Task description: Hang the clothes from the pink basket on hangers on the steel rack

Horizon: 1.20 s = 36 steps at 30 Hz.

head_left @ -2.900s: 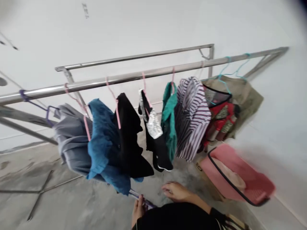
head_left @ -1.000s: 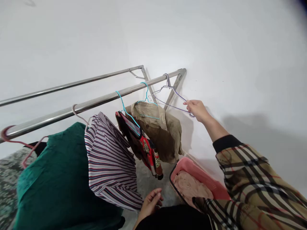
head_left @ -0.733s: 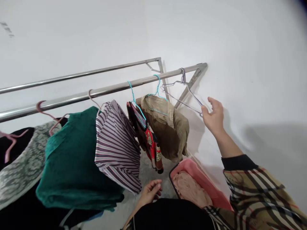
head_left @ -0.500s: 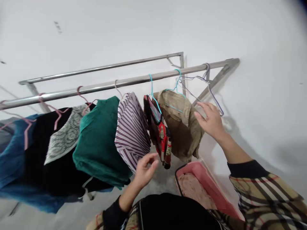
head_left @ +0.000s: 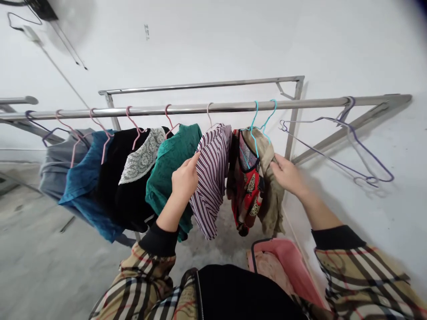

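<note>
My left hand [head_left: 185,178] is closed at the left edge of a striped shirt [head_left: 213,178], its fingertips partly hidden against the cloth. With my right hand [head_left: 289,177] I pinch the shoulder of a khaki shirt [head_left: 271,191] on a light blue hanger [head_left: 268,120]. Between the two hands hangs a red patterned garment [head_left: 248,186] on another light blue hanger [head_left: 254,129], close against the khaki shirt. Left of the striped shirt is a green shirt [head_left: 173,155].
A metal rail [head_left: 233,107] carries the hangers. Further left hang a black top with a lace collar [head_left: 142,162], a blue shirt [head_left: 86,178] and a grey garment [head_left: 63,155]. Purple hangers [head_left: 363,151] hang at right near the wall. A pink basket [head_left: 293,262] holding cloth stands below.
My left hand has risen to the striped shirt. My right hand has closed on the khaki shirt, which now hangs nearer the red garment. The view has turned, showing more on the left.
</note>
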Motion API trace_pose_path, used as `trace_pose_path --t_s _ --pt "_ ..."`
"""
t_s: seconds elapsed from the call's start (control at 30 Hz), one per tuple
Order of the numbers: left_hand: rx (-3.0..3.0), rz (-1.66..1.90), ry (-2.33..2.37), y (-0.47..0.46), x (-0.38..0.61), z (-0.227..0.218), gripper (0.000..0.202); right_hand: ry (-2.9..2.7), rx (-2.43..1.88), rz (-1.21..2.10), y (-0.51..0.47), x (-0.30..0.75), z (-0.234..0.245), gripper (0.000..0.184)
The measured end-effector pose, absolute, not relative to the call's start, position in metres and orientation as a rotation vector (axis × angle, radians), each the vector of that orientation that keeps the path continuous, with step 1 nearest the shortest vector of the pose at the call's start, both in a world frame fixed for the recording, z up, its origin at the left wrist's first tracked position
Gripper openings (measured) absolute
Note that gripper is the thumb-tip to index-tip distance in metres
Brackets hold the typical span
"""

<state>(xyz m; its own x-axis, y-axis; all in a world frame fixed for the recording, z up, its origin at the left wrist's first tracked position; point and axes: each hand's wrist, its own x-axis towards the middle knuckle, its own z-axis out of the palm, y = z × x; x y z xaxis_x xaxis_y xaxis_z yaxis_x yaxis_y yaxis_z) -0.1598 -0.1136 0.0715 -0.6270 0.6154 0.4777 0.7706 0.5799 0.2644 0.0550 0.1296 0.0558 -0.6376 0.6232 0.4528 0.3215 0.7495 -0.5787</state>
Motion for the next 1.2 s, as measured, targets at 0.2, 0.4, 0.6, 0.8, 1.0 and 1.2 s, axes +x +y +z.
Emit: trace_pose_path --t_s 0.2,0.4,0.6,0.8,1.0,1.2 --pt "-1.011 -0.605 -2.471 -0.132 -0.175 0.083 0.049 -2.279 -0.665 0.754 0.081 0.006 0.059 0.043" --pt "-0.902 -0.579 -2.472 -0.157 -0.196 0.086 0.049 -2.294 -0.626 0.827 0.037 -0.034 0.059 0.042" --pt "-0.747 -0.565 -2.488 -0.187 -0.220 0.082 0.048 -2.368 -0.579 0.811 -0.001 -0.070 0.067 0.035" --pt "-0.652 -0.609 -2.462 -0.204 -0.239 0.081 0.046 -2.511 -0.552 0.826 -0.033 -0.105 0.079 0.036" --pt "-0.687 -0.776 -2.385 -0.209 -0.246 0.072 0.048 -2.348 -0.558 0.902 -0.020 -0.112 0.063 0.039" --pt "-0.845 -0.838 -2.317 -0.201 -0.246 0.064 0.044 -2.144 -0.546 0.976 -0.008 -0.109 0.057 0.045"
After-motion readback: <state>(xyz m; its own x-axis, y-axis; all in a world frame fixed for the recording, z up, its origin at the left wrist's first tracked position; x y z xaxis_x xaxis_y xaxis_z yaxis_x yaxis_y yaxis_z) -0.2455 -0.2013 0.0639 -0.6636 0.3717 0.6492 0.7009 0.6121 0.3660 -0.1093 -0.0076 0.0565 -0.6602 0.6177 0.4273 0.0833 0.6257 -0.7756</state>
